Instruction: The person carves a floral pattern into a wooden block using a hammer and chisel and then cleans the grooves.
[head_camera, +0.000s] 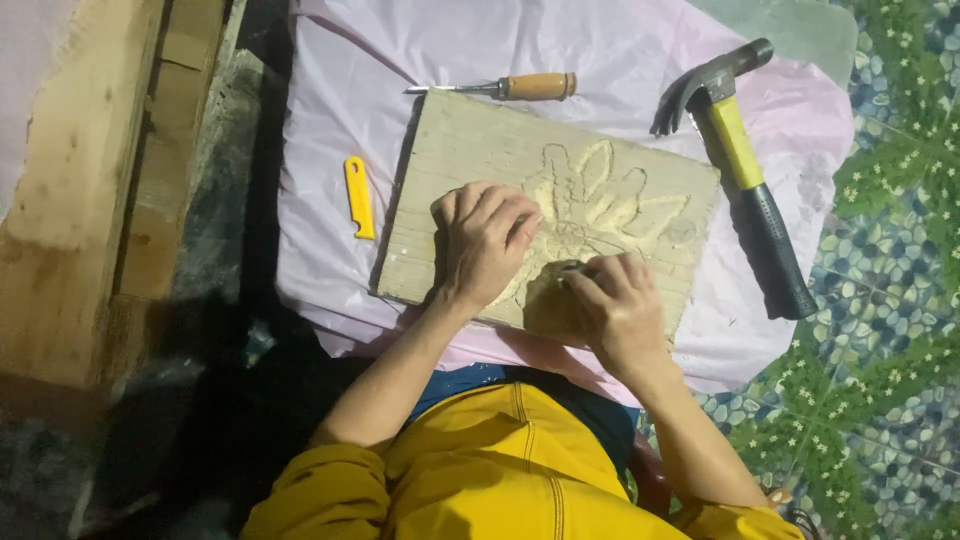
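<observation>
Pale pink plastic sheet (640, 50) is covering the work surface, with a floor covering printed in green leaves and blue pebbles (890, 300) showing at the right and rough timber beams (80, 190) running down the left.

Wooden board (480, 140): lying flat in the middle of the sheet, pale, rectangular, slightly skewed, bearing a carved flower relief (600, 200) across its right half.

Left hand (487, 240): resting palm-down on the board, fingers loosely curled and pressing it just left of the flower.

Right hand (615, 305): fingers bunched together, pinching a small dark tool (573, 268) whose tip is touching the board's near edge below the flower; the tool is mostly hidden.

Chisel with wooden handle (510, 87): lying just beyond the board's far edge.

Claw hammer (745, 165), yellow and black handle: lying right of the board, apart from it.

Small yellow utility knife (359, 196): lying left of the board.
</observation>
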